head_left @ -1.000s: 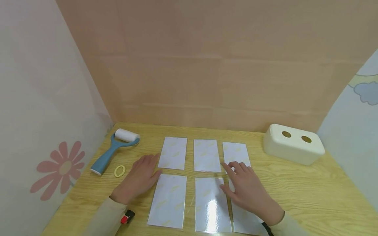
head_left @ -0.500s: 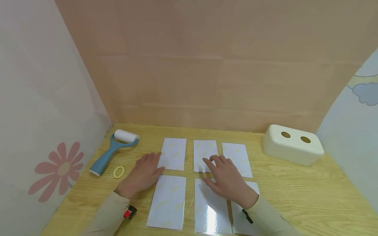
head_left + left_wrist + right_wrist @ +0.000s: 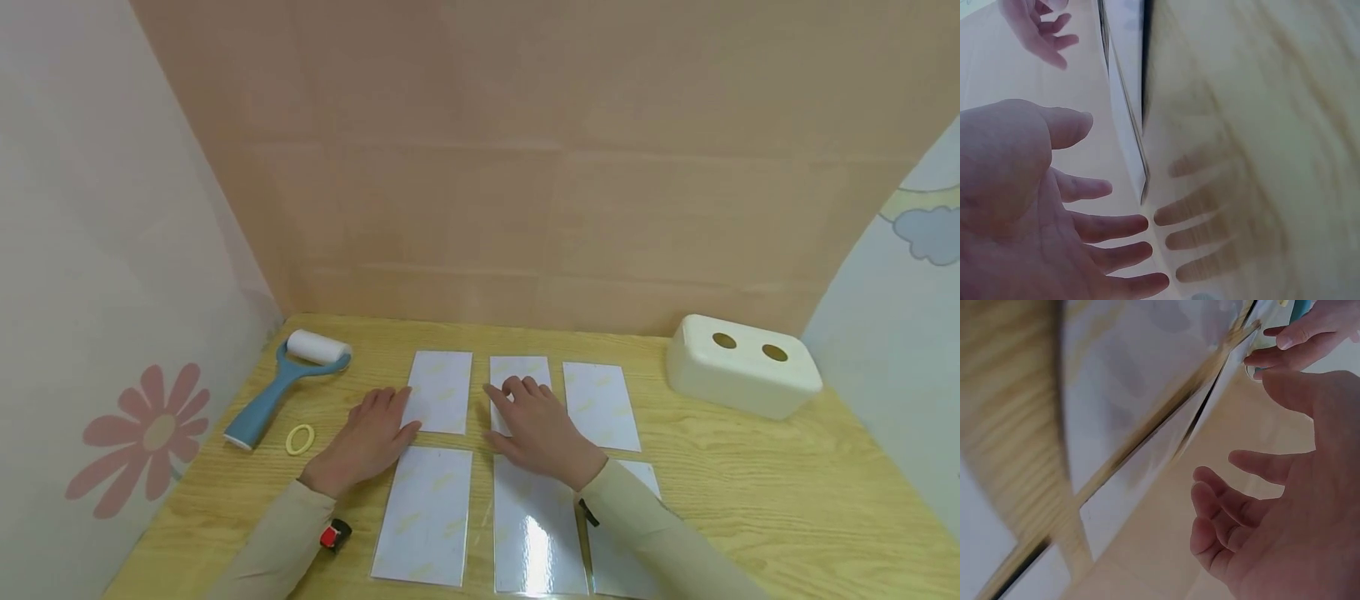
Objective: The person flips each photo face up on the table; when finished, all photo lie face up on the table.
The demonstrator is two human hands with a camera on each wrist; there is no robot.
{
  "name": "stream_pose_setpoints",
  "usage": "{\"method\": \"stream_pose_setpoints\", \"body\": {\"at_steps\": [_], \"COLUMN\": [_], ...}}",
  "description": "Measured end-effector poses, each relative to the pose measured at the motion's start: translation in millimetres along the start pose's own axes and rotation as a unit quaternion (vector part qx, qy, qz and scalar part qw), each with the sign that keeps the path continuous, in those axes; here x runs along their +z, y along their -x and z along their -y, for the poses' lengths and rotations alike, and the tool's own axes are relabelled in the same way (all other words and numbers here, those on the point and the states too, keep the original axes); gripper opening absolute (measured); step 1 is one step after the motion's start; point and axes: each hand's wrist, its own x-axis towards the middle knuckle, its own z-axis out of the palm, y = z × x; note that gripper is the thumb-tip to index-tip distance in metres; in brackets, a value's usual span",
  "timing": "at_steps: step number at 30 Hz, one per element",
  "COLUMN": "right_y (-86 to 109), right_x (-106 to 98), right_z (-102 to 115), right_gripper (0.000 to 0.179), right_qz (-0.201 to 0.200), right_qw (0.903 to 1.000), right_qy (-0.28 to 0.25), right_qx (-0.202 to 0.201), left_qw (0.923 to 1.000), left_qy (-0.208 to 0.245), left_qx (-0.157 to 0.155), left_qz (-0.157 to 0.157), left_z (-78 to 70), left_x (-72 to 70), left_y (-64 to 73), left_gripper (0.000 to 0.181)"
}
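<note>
White rectangular sheets with glossy faces and faint yellow marks lie in two rows on the wooden table. My left hand [image 3: 367, 442] is at the left side of the back left sheet [image 3: 442, 392], its thumb near the top of the front left sheet [image 3: 423, 517]. Fingers loosely spread, my right hand [image 3: 540, 433] is over the back middle sheet [image 3: 525, 364], with its thumb above the front middle sheet [image 3: 532, 517]. In the right wrist view some fingers of the right hand [image 3: 1297, 506] bend loosely, around nothing. The left wrist view has the left hand's fingers [image 3: 1107, 226] straight and apart.
At the left lie a blue-handled roller [image 3: 262, 404] with a white drum and a pale yellow ring [image 3: 300, 439]. A cream box [image 3: 742, 375] with two round holes stands at the back right. A brown wall [image 3: 480, 208] closes off the back.
My right hand has moved left from the right-hand sheets to the middle ones, uncovering the back right sheet, which has shifted slightly toward me. My left hand has edged slightly right.
</note>
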Motion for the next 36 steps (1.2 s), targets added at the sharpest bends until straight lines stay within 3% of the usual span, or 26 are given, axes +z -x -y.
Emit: {"method": "stream_pose_setpoints", "body": {"at_steps": [9,19,36], "right_y": [-22.1,-32.7,-36.1], "right_x": [7.6,17.3,21.9], "right_z": [1.6,7.6,11.4], "right_gripper": [0.058,0.057,0.050], "right_qz": [0.059,0.076,0.091], "right_qw": [0.9983,0.9970,0.9955], "right_qy": [-0.001,0.015,0.024], "right_qx": [0.002,-0.009,-0.001], "left_qw": [0.9999,0.9999,0.9993], "left_qy": [0.004,-0.004,0.027], "left_qx": [-0.014,-0.016,-0.018], "left_qz": [0.008,0.006,0.021], "left_z": [1.2,-1.2,-2.4], "left_x": [5.7,6.5,7.1], "left_y": [-6.9,-9.1,-9.2], "left_gripper": [0.060,0.061,0.065]}}
